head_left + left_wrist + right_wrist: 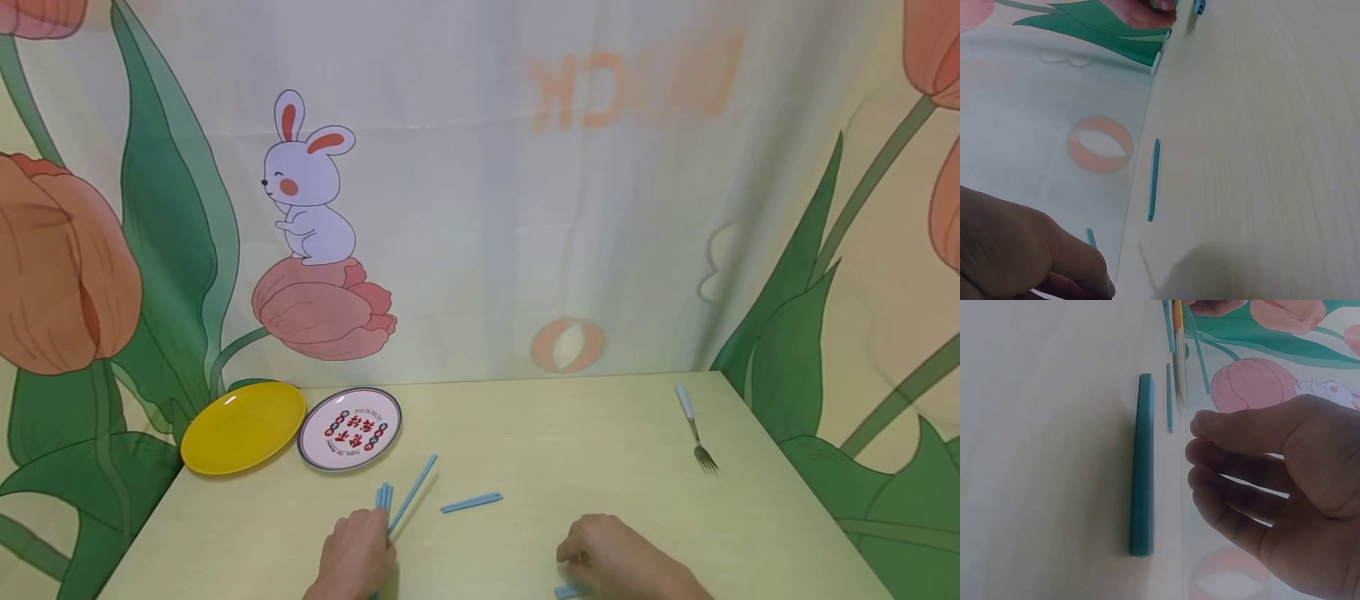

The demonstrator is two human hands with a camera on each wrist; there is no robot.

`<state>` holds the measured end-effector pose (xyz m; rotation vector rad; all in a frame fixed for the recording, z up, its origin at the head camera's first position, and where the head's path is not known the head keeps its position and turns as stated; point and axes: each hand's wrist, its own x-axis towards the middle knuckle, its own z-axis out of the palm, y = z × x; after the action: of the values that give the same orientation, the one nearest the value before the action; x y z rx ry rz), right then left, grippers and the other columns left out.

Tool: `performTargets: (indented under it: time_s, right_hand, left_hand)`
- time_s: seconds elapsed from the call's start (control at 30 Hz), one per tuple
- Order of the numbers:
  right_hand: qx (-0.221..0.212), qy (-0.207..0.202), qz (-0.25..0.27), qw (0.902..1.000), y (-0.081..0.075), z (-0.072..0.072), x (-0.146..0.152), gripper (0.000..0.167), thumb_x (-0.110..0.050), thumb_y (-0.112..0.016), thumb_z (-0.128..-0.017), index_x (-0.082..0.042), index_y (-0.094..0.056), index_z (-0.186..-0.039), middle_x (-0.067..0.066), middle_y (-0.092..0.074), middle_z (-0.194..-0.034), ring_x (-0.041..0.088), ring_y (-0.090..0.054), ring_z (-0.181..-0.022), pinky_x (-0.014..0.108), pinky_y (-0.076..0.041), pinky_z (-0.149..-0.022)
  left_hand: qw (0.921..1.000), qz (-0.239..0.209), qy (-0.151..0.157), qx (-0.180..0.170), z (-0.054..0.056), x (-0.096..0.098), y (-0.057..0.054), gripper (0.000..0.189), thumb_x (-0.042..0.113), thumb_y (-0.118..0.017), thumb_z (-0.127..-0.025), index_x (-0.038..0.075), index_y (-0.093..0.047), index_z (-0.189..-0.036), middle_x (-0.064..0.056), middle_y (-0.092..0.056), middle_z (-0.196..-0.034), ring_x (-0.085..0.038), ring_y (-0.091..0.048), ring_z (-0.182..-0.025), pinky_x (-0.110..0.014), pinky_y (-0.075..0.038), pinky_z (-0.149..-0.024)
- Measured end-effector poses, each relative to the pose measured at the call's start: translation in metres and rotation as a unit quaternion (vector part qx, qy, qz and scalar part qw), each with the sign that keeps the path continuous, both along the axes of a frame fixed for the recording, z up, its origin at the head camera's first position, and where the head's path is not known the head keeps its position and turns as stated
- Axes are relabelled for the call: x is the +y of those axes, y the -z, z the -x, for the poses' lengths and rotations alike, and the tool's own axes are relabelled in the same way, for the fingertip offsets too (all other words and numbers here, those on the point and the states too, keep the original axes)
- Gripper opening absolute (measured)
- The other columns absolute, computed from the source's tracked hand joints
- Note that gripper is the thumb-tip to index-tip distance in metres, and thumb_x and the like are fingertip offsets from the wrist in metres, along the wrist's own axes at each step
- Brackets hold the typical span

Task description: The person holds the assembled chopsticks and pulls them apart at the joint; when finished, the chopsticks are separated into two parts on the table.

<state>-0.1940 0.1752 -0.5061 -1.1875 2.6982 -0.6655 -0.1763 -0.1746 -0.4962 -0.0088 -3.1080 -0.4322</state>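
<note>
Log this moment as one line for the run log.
left hand: grips blue chopsticks | right hand: open beside a chopstick | loose chopstick mid-table | fork far right

A yellow plate (242,427) touches a printed plate (349,428) at the table's (570,433) far left; a fork (696,429) lies far right.

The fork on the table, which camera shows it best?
The head view: the fork lies whole near the table's far right corner, pale handle away, tines toward the person. The left wrist view catches only a pale handle tip at the table's edge; the right wrist view shows nothing of it.
</note>
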Motion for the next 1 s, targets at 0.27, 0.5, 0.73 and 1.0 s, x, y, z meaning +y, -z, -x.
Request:
performTargets:
  time_s: [0.27, 0.5, 0.73, 1.0]
  right_hand:
    - [0.045, 0.000, 0.028, 0.9986, -0.015, 0.004, -0.003, 0.013, -0.008, -0.072, -0.085, -0.012, -0.076, -0.096, -0.006, -0.071, -0.089, 0.002, -0.060, -0.081, 0.018, -0.050, -0.068]
    - [0.072, 0.004, 0.040, 0.9966, -0.023, 0.008, -0.007, 0.014, -0.011, -0.074, -0.084, -0.011, -0.075, -0.097, -0.004, -0.071, -0.092, 0.007, -0.063, -0.084, 0.019, -0.051, -0.068]
    - [0.095, -0.001, 0.056, 0.9939, -0.029, 0.010, -0.010, 0.015, -0.010, -0.074, -0.084, -0.011, -0.075, -0.099, -0.004, -0.071, -0.093, 0.007, -0.063, -0.085, 0.019, -0.051, -0.069]
    - [0.130, -0.001, 0.060, 0.9897, -0.036, 0.010, -0.016, 0.014, -0.011, -0.074, -0.084, -0.014, -0.074, -0.098, -0.008, -0.069, -0.092, 0.009, -0.064, -0.085, 0.020, -0.051, -0.070]
  left_hand:
    - [0.9995, 0.006, 0.008, 0.028, 0.006, 0.005, -0.005, 0.021, 0.000, -0.063, -0.079, 0.007, -0.050, -0.064, -0.003, -0.046, -0.061, -0.019, -0.045, -0.054, -0.036, -0.039, -0.045]
    - [0.9992, 0.008, 0.031, 0.023, 0.009, 0.008, -0.008, 0.017, -0.003, -0.061, -0.078, 0.007, -0.054, -0.066, -0.003, -0.046, -0.065, -0.019, -0.045, -0.059, -0.036, -0.040, -0.048]
    - [0.9984, 0.004, 0.041, 0.040, 0.012, 0.012, -0.009, 0.013, -0.003, -0.063, -0.077, 0.010, -0.061, -0.072, -0.002, -0.051, -0.069, -0.020, -0.052, -0.063, -0.039, -0.044, -0.050]
    - [0.9960, -0.014, 0.063, 0.061, 0.014, 0.017, -0.013, 0.013, -0.002, -0.063, -0.076, 0.009, -0.069, -0.080, 0.002, -0.052, -0.069, -0.018, -0.053, -0.062, -0.036, -0.044, -0.049]
